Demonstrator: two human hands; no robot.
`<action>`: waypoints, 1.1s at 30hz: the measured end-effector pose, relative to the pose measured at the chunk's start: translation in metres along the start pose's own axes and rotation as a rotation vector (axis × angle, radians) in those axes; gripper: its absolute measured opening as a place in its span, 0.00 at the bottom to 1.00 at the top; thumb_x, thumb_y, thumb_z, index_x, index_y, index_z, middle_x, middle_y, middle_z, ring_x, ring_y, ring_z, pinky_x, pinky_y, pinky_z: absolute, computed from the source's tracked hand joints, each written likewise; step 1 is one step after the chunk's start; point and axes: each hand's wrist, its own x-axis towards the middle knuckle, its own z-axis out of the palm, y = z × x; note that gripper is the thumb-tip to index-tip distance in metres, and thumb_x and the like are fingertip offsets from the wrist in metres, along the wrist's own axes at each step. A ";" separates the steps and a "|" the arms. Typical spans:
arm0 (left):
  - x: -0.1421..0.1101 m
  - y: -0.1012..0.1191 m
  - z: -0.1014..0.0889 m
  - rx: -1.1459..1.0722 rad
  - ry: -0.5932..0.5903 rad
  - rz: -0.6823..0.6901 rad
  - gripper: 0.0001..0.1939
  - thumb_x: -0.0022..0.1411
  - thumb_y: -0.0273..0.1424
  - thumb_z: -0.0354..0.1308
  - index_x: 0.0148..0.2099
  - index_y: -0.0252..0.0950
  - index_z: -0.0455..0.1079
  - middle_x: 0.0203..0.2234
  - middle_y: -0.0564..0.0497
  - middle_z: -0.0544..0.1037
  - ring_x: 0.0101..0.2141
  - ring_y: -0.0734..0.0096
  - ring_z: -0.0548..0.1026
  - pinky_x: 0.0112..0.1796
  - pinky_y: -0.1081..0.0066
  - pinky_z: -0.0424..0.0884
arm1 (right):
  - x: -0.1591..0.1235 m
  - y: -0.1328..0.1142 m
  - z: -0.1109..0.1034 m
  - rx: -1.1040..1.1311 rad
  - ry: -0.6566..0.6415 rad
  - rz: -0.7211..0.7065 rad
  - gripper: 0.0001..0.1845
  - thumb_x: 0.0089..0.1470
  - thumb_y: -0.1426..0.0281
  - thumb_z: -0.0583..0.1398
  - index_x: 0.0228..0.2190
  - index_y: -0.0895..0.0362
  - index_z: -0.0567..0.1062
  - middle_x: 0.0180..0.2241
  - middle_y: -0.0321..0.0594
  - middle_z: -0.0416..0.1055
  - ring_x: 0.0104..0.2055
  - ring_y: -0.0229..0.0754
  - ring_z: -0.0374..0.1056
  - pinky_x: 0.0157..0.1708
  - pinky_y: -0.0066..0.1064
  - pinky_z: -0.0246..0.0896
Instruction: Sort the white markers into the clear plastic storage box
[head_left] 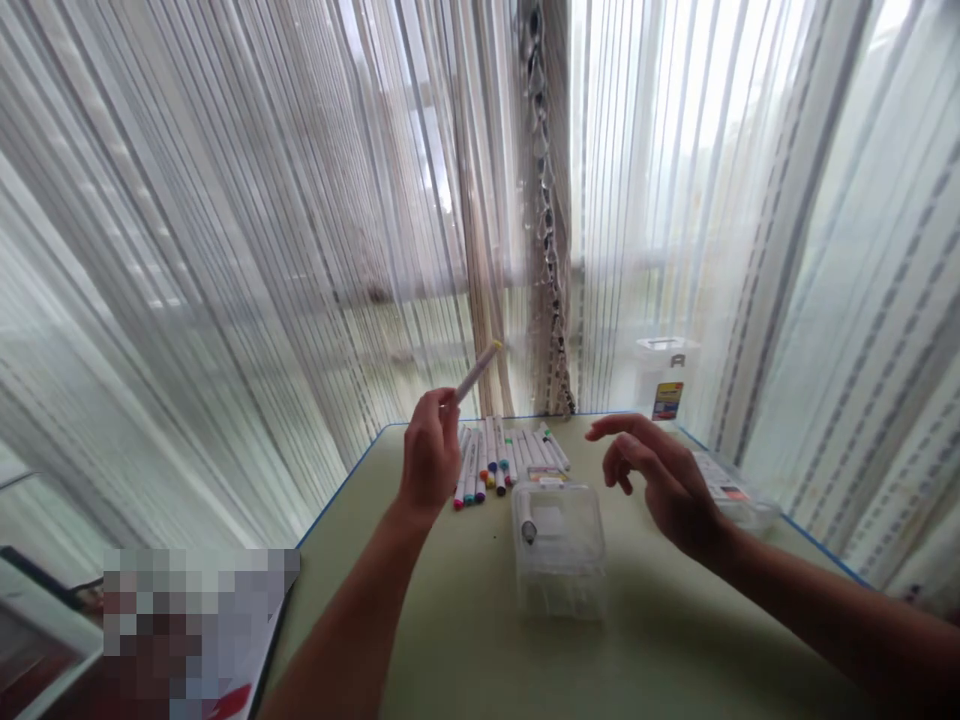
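My left hand (431,450) is closed around a white marker (478,372) with a yellow tip, held tilted up above the table. On the right, my right hand (664,480) hovers with fingers apart and nothing in them. Between the hands stands a clear plastic box (559,550), and a marker with a grey end (528,522) shows in its upper part. Just behind the box lie several white markers (487,450) side by side, their ends in pink, teal, purple, orange, blue and green.
The light green table (450,620) has a blue edge. At the back right stands a clear container (666,375) with a yellow label; a flat clear case (731,490) lies partly behind my right hand. Striped sheer curtains (262,250) hang behind the table. A pixelated patch covers the lower left.
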 end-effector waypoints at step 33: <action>-0.018 0.041 0.007 -0.835 -0.413 -0.176 0.12 0.62 0.38 0.62 0.42 0.34 0.75 0.21 0.55 0.70 0.21 0.77 0.68 0.22 0.77 0.63 | 0.000 -0.016 0.005 0.074 0.092 -0.092 0.11 0.60 0.64 0.62 0.42 0.57 0.75 0.19 0.31 0.67 0.19 0.34 0.62 0.16 0.27 0.55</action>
